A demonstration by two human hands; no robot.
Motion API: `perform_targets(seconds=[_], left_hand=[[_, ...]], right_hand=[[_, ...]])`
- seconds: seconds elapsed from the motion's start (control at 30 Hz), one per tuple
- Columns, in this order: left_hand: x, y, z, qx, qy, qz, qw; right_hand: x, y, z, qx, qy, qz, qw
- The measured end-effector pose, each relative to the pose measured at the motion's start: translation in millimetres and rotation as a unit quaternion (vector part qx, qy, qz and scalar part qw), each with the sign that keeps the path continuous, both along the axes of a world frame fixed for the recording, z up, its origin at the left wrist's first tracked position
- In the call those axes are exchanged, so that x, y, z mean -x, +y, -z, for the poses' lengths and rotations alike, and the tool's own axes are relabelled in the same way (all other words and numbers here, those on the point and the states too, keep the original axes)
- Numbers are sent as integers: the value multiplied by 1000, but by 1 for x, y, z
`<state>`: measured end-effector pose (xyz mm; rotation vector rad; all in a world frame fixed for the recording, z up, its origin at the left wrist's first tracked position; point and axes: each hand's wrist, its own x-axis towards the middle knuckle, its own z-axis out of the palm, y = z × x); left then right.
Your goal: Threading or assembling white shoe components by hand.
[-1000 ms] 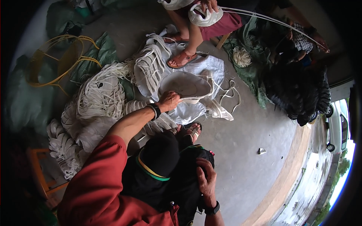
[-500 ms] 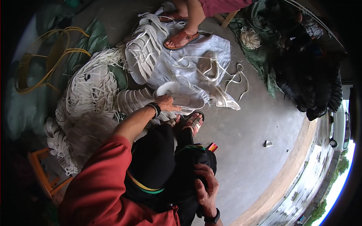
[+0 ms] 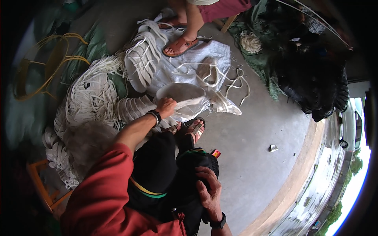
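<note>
My left hand (image 3: 167, 107) is closed on the near edge of a pale, oval, shoe-like piece (image 3: 179, 93), which it holds tilted above a white woven sack (image 3: 214, 49). The exact kind of piece cannot be told. Just left of the hand, a row of nested cream curved pieces (image 3: 134, 107) lies on its side. Over my right knee rests my right hand (image 3: 210, 192), fingers spread and holding nothing.
Heaps of white strap-like strips (image 3: 92, 88) lie at left, with a yellow frame (image 3: 51, 70) beyond. Across the sack stands another person's sandalled foot (image 3: 181, 46). A dark pile (image 3: 315, 84) sits far right. A small scrap (image 3: 273, 148) is on the concrete floor.
My left hand has closed on the pale oval piece and raised its near edge, tilting it. My right hand stays on my knee. The whole view has shifted slightly.
</note>
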<state>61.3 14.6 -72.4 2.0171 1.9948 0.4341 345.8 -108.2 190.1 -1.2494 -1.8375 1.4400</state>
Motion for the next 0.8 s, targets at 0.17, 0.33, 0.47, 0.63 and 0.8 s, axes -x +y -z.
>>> perform_targets(seconds=[0.17, 0.33, 0.47, 0.63, 0.8], left_hand=[[14, 13, -106, -117, -102, -116, 981], [16, -13, -239, -182, -235, -184, 937], [-10, -63, -311, -208, -454, -127, 857], [-90, -182, -407, -126, -576, -99, 802], [-162, -259, -373, -143, -613, 35, 776]], right_hand=[[-8, -7, 1, -43, 26, 14, 999], [-11, -23, -10, -68, -36, 45, 996], [-27, -41, -27, -38, 48, 112, 992], [-27, -65, -97, 189, 281, 156, 928], [-40, -91, -101, 207, 407, -14, 889]])
